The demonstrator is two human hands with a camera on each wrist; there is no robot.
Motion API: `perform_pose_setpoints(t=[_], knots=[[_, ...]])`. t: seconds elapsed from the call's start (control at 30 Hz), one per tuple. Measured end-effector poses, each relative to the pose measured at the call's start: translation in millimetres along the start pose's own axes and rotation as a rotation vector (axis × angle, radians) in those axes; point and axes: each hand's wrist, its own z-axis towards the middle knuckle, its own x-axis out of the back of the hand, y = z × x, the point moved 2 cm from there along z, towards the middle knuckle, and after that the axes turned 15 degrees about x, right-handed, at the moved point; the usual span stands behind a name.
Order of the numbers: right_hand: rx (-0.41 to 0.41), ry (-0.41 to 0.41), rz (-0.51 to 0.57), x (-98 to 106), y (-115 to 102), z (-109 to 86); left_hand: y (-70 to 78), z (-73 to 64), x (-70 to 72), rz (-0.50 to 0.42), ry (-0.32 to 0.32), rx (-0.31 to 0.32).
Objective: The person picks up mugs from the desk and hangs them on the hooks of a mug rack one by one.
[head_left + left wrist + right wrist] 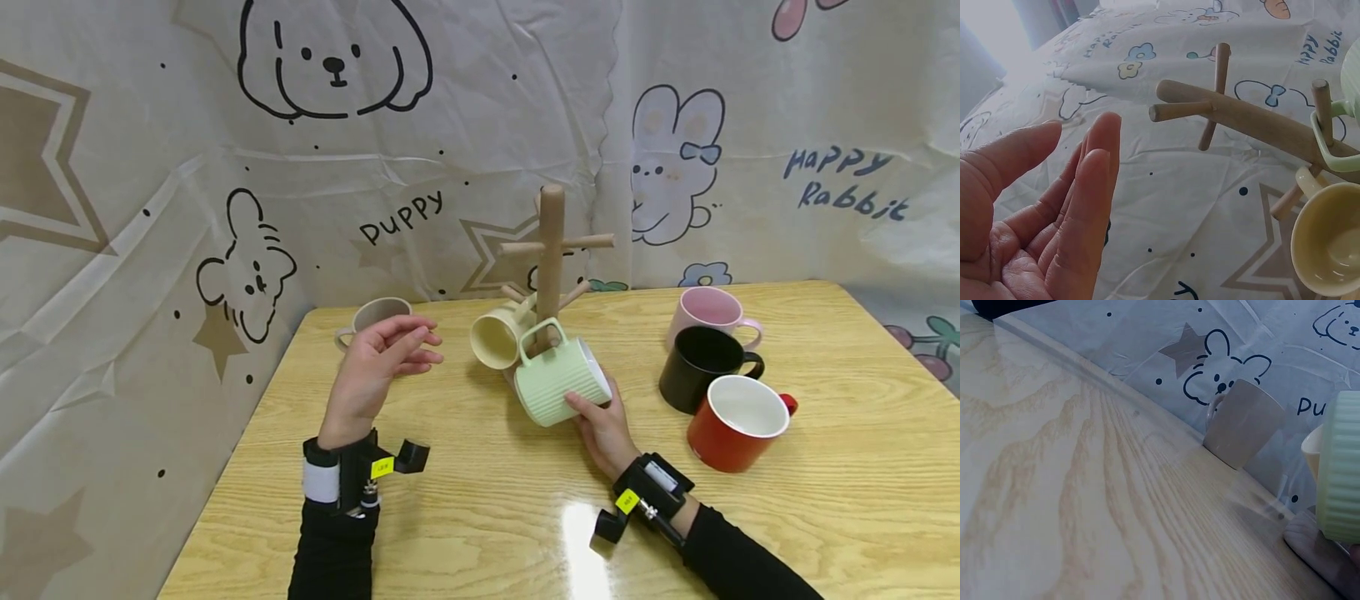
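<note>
What matters here is how the handle (pixel 1338 164) of the pale green ribbed mug (pixel 558 387) sits against a lower peg (pixel 1320 103) of the wooden mug tree (pixel 551 242). In the left wrist view the handle's loop overlaps that peg; whether the peg truly runs through it, I cannot tell for certain. The next move would likely depend on keeping the loop lined up with the peg.

The mug lies on its side in the air, above the surface (pixel 465 517), its long axis running from the base at the left to the mouth at the right, handle uppermost. The right hand (pixel 607 429) is the nearer one: its grip is clamped on the mug at the mouth end, thumb on the near wall, so the body extends leftward from the grip and the handle lies up and to the left of it.

The left hand (pixel 367 379) is well apart from the mug, its grip parted with nothing in it. Beside the green mug, a yellow mug (pixel 495 340) is at the tree too.
</note>
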Motion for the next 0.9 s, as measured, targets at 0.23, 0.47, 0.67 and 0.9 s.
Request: perform_pose_setpoints(t=[0.23, 0.47, 0.67, 0.9], knots=[[-0.030, 0.006, 0.006, -0.1, -0.5, 0.4, -0.7, -0.4, -0.5, -0.012, -0.015, 0.009], [-0.060, -0.003, -0.034, 1.7, 3.2, 0.6, -1.3, -2.5, 0.0, -0.031, -0.036, 0.003], [-0.111, -0.069, -0.099, 1.2, 2.5, 2.2, -1.3, -1.9, -0.5, -0.029, -0.037, 0.002], [-0.117, -0.121, -0.129, 1.8, 4.8, 5.8, -0.3, -0.6, -0.6, -0.024, -0.027, 0.009]])
